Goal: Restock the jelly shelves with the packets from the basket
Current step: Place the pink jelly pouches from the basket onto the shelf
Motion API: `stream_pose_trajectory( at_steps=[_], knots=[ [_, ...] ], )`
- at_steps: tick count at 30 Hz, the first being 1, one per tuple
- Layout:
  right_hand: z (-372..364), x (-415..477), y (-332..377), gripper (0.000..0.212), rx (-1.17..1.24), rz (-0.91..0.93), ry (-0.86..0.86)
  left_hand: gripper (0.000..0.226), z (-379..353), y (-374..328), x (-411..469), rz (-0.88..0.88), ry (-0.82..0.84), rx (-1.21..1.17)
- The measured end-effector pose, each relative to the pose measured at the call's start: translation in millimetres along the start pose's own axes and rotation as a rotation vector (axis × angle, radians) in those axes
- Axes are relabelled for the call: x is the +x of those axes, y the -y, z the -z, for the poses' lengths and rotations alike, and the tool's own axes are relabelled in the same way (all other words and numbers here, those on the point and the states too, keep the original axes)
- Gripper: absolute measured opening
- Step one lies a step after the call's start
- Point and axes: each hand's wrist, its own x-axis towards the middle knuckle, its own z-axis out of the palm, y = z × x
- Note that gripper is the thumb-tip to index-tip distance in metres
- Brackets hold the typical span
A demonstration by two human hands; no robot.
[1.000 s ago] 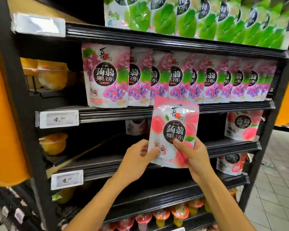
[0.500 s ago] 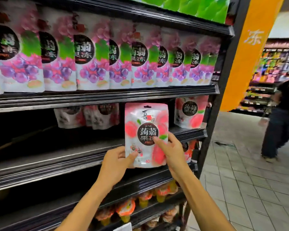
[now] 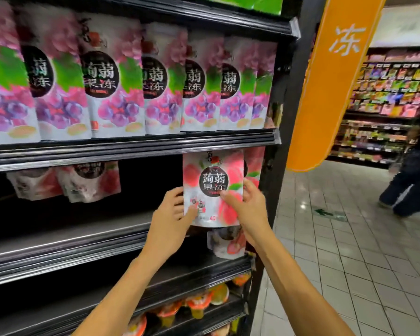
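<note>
Both hands hold one peach jelly packet [image 3: 212, 187] upright at the right end of the middle shelf [image 3: 83, 238]: the left hand [image 3: 171, 215] pinches its lower left edge, the right hand [image 3: 246, 207] grips its right side with the thumb across the front. Just behind it stands another peach packet [image 3: 254, 163], with purple grape packets [image 3: 112, 78] lining the shelf above. Farther off, beyond an orange sign [image 3: 335, 76], a person [image 3: 412, 170] walks the tiled aisle.

A glossy white-and-pink peach jelly pouch [image 3: 212, 190] with a round black label is held upright at the right end of the black metal shelf [image 3: 83, 236] — its lower corners pinched by the left hand [image 3: 170, 221] and right hand [image 3: 249, 212] — just in front of a matching pouch [image 3: 254, 163].
</note>
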Motion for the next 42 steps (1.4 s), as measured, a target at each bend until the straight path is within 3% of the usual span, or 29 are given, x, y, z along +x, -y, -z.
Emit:
stream_pose_trajectory(
  at_steps=[5, 12, 20, 23, 27, 42],
  knots=[
    [8, 22, -4, 0.019, -0.014, 0.057, -0.056, 0.063, -27, -2, 6, -0.065, 0.026, 0.052],
    [19, 37, -19, 0.013, -0.117, 0.131, -0.047, 0.054, -55, -4, 17, -0.109, 0.048, 0.184],
    [38, 37, -20, 0.036, -0.223, 0.121, 0.097, 0.05, -60, 2, 32, -0.085, -0.023, 0.197],
    [42, 31, -23, 0.043, -0.382, 0.093, 0.029, 0.05, -60, 5, 35, -0.07, -0.059, 0.202],
    [45, 27, -24, 0.038, -0.525, 0.132, -0.049, 0.052, -62, 6, 34, -0.071, -0.073, 0.21],
    [39, 24, -32, 0.028, -0.519, 0.07, -0.088, 0.062, -59, 4, 35, -0.009, -0.016, 0.252]
  ],
)
